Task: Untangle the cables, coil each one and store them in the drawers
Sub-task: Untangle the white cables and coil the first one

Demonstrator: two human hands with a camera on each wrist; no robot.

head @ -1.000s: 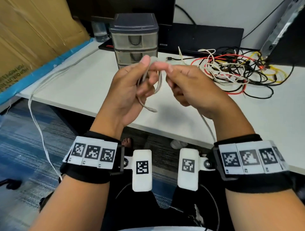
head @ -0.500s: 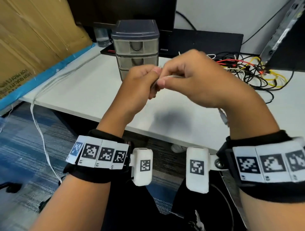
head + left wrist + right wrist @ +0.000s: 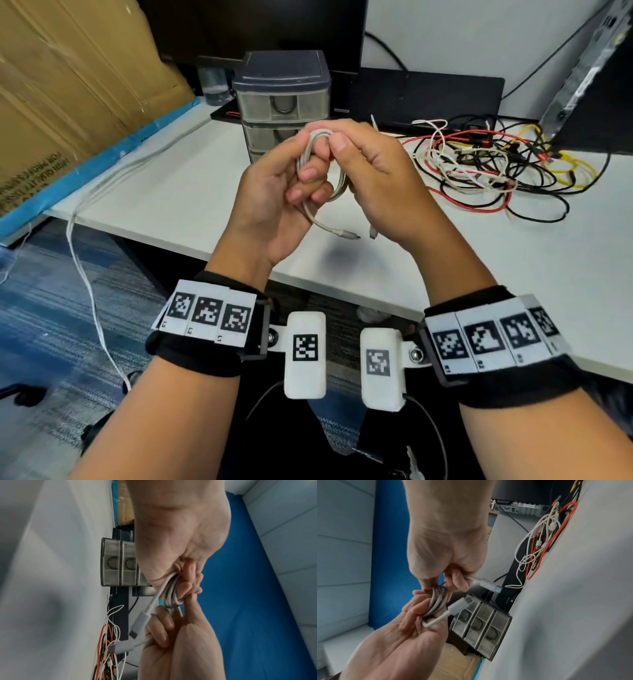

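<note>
Head view: both hands are up over the white table [image 3: 178, 192], in front of the drawers [image 3: 281, 102].
Left hand [image 3: 274, 192]: its fingers curl round the white cable [image 3: 337, 185], which is wound in small loops.
Right hand [image 3: 373, 171]: it pinches the same loops at the top (thumb in front).
Cable ends: two plugs hang down between the hands.
Other cables: a messy pile [image 3: 486, 161] lies on the table, to the right.
Drawers: all look closed.
</note>
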